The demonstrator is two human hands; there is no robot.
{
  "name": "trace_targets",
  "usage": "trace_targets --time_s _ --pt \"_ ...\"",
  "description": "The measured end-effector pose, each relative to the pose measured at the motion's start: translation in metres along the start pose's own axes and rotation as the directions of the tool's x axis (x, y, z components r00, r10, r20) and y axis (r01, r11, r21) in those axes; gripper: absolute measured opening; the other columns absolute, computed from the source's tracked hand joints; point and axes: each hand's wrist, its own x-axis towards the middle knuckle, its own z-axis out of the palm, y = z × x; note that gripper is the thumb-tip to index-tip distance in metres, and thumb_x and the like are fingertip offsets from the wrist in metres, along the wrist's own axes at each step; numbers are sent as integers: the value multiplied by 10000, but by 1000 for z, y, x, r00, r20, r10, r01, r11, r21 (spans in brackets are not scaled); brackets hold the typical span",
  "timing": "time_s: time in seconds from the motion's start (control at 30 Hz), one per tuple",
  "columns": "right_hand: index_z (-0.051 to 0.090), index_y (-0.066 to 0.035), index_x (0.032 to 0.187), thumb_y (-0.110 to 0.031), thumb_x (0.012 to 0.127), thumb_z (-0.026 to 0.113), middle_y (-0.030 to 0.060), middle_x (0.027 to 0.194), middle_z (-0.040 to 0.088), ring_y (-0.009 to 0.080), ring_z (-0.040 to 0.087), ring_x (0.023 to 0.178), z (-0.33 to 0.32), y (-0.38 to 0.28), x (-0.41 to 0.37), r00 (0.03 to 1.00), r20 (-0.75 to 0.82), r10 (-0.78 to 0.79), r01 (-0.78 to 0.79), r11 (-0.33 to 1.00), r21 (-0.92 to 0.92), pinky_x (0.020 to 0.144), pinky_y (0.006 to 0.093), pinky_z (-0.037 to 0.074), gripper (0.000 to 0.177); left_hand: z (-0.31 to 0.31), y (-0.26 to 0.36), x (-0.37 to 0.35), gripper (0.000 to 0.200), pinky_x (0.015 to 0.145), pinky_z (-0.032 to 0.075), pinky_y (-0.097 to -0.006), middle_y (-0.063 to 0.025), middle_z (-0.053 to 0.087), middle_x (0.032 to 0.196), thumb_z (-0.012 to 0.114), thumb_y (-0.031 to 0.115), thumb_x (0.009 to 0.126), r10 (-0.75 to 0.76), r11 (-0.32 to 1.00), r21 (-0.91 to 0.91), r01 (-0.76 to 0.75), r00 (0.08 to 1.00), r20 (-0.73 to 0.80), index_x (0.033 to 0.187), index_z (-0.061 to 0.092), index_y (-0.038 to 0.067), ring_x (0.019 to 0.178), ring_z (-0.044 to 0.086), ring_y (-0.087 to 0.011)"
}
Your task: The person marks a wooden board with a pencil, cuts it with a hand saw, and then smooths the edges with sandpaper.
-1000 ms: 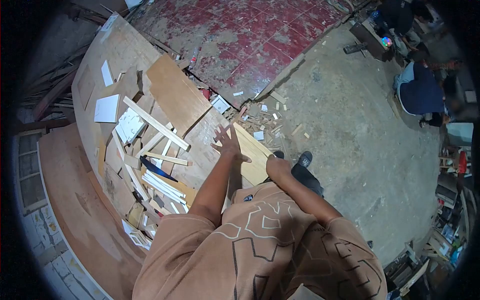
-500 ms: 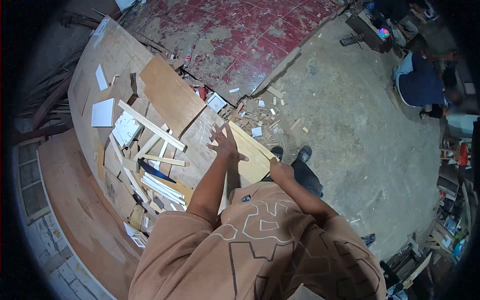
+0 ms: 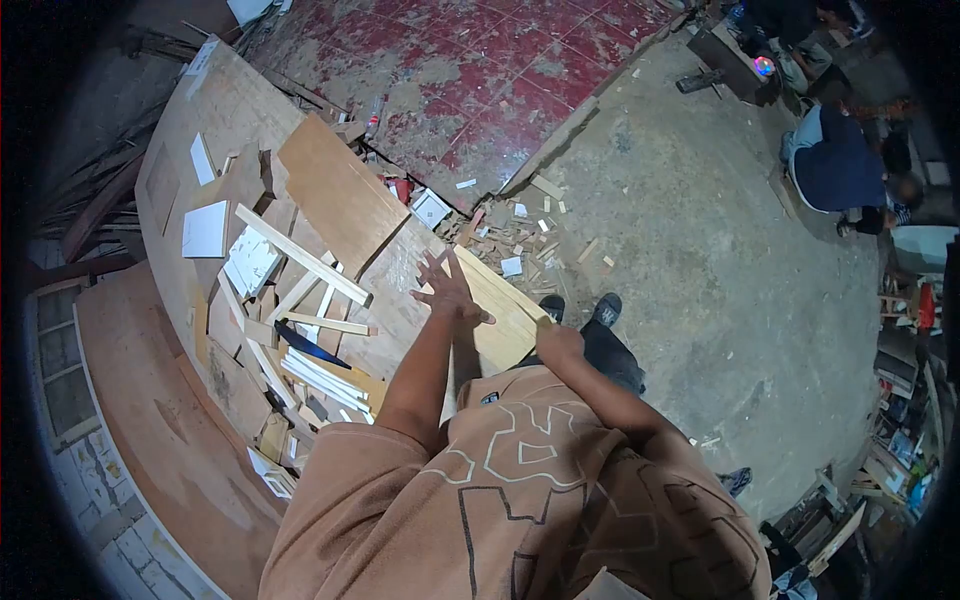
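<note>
A pale wooden board [image 3: 497, 328] lies at the near right end of the worktable, in front of my body. My left hand [image 3: 450, 298] is open, its fingers spread across the board's left side and the table beside it. A narrow wooden strip [image 3: 500, 283] runs along the board's right edge. My right hand [image 3: 560, 345] is closed at the near end of this strip, by the board's corner. Its fingertips are hidden under the hand.
The worktable [image 3: 400, 255] carries a brown plywood panel [image 3: 340, 185], wooden battens [image 3: 300, 252], white strips [image 3: 325, 378] and a dark blue-handled tool [image 3: 312, 346]. Wood offcuts [image 3: 512, 266] litter the floor near my feet. Co-workers [image 3: 840, 160] sit at the far right.
My right hand has shifted slightly left and toward me. The strip seems to lie closer against the board. My left hand stays spread in nearly the same place.
</note>
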Motion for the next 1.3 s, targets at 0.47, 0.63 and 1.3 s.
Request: trace_targets --time_s 0.47,0.63,1.3 --pt "747 -39 901 -129 854 551 206 933 720 349 723 838 -29 -36 -7 983 86 162 -155 984 -87 689 441 580 221 -23 5 -24 1673 1025 104 -791 -307 -232 1535 920 591 391 36 999 -20 -36 999 7 1494 -241 106 1430 -169 -497" --pt "722 -3 963 -131 876 510 228 939 712 364 715 871 -87 -15 -75 975 150 164 -157 986 -62 723 454 575 263 -35 6 -29 1646 1034 128 -779 -309 -239 1532 911 589 427 31 1000 -6 -30 997 67 1492 -248 109 1435 -165 -487" --pt "718 -4 1024 -146 896 501 215 1042 700 355 703 942 -93 -30 -59 951 282 126 -98 989 -113 766 436 574 288 -31 7 -30 1628 1034 124 -781 -316 -264 1519 917 569 441 24 999 -22 -23 999 44 1497 -229 98 1429 -182 -487"
